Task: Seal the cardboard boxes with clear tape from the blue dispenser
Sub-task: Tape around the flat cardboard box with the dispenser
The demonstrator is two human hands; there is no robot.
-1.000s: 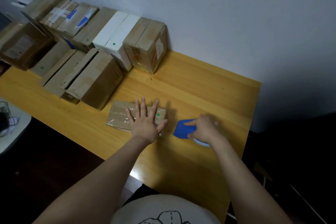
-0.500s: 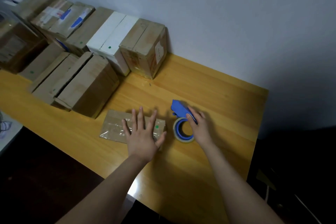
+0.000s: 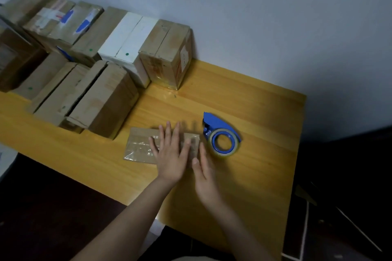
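Head view. We note left hand (image 3: 169,154) spread flat on small flat box (image 3: 139,147), pinning it to table (image 3: 265,176), likely to smooth tape. Right hand (image 3: 204,178), fingers straight and together, holding nothing, meets box's 3 o'clock end. Blue dispenser (image 3: 221,135) lies unheld at box's 2 o'clock, within reach. Stacked boxes (image 3: 106,99) wait at 10 o'clock.

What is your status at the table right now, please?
Left hand flat on small flat box. Right hand open at its right end. Blue dispenser unheld on table beside it. Nothing blocking.
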